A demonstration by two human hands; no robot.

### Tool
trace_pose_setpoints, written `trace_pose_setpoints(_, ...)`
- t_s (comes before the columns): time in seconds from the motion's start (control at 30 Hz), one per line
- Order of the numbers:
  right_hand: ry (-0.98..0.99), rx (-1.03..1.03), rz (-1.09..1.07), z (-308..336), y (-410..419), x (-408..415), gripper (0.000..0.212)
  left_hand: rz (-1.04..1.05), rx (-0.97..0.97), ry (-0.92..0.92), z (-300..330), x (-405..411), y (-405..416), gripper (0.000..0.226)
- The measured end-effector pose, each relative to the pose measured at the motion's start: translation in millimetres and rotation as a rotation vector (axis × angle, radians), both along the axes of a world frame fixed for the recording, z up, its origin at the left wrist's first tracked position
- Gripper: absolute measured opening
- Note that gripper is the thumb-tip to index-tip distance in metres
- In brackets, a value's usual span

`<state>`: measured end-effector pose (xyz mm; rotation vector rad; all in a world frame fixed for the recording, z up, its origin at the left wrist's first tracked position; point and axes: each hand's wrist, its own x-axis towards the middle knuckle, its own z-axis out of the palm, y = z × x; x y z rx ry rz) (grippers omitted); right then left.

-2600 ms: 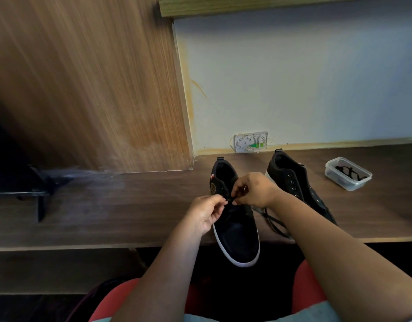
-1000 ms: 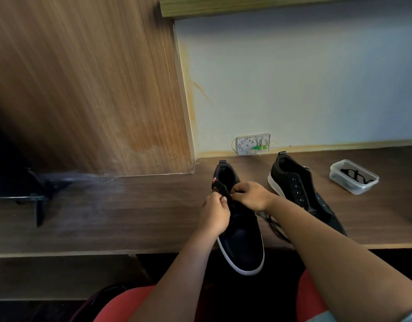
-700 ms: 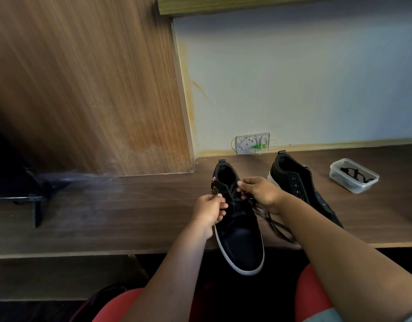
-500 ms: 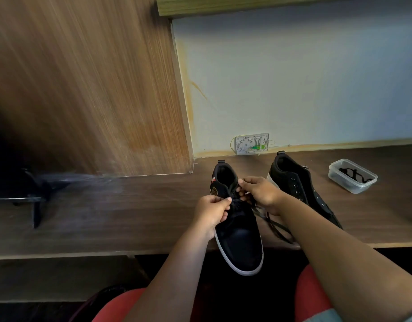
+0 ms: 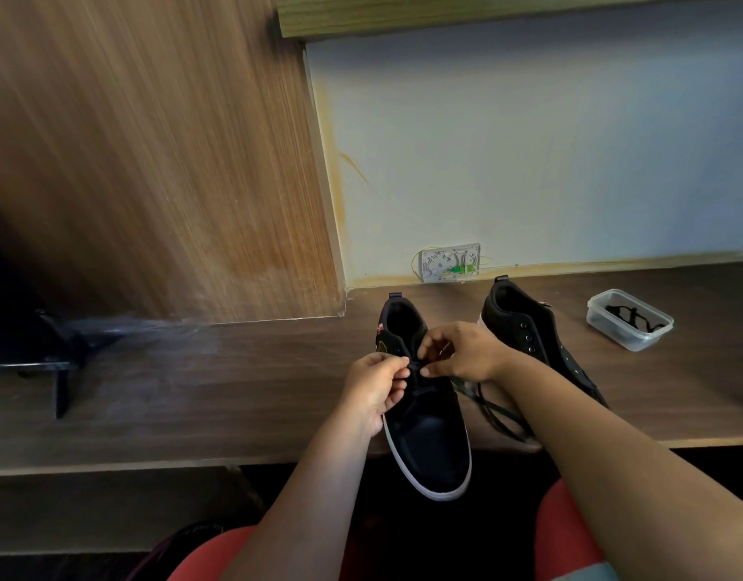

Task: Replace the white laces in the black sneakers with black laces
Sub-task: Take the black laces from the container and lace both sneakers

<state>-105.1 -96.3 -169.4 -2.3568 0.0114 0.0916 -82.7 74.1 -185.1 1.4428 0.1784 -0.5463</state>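
Note:
A black sneaker with a white sole (image 5: 428,434) lies on the dark wooden desk (image 5: 235,392), its toe hanging over the front edge. My left hand (image 5: 378,383) and my right hand (image 5: 462,350) meet over its eyelets, each pinching a part of the black lace (image 5: 493,410) there. The loose end of the lace trails on the desk to the right of the shoe, partly under my right forearm. The second black sneaker (image 5: 533,333) stands further right, partly hidden by my right arm.
A clear plastic tub (image 5: 629,318) holding a dark lace sits at the back right of the desk. A wall socket plate (image 5: 449,262) is behind the shoes. A wooden panel (image 5: 152,161) rises at the left, with a dark stand (image 5: 64,362) on the desk's left end.
Both hands have kept working at the upper eyelets of the left sneaker, shifting slightly apart and back together. The lace's loose end stays on the desk. The shoes have not moved.

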Motion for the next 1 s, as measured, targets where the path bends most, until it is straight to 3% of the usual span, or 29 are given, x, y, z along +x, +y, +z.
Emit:
trace_pose_setpoints(0.1, -0.046, -0.016, -0.015, -4.0, -3.1, 3.6, 0.014, -0.007, 0.048, -0.045, -1.2, -1.1, 1.4, 0.015)
trace_pose_setpoints(0.27, -0.077, 0.151, -0.091, -8.4, -12.5, 3.6, 0.008, -0.017, 0.203, -0.242, -8.6, 3.2, 5.1, 0.008)
trace_pose_setpoints(0.47, -0.115, 0.297, -0.155, -11.6, -12.8, 5.4, 0.002, -0.085, 0.312, -0.443, -12.5, 0.3, 3.4, 0.026)
trace_pose_setpoints(0.57, -0.131, 0.450, -0.192, -10.8, -9.5, 6.0, 0.006, -0.104, 0.419, -0.643, -11.9, -1.2, 4.4, 0.028)
trace_pose_setpoints(0.67, -0.109, 0.499, -0.203, -9.1, -7.3, 5.8, 0.008, -0.161, 0.634, -0.922, -12.2, -2.6, 6.3, 0.019)
trace_pose_setpoints(0.87, -0.080, 0.546, -0.236, -5.9, -5.0, 4.6, 0.009, -0.235, 0.836, -1.293, -17.2, -3.1, 7.7, 0.012)
trace_pose_setpoints(1.0, -0.010, 0.485, -0.266, -1.9, -6.4, 3.4, 0.014, -0.362, 0.845, -1.293, -15.8, 0.6, 10.3, 0.011)
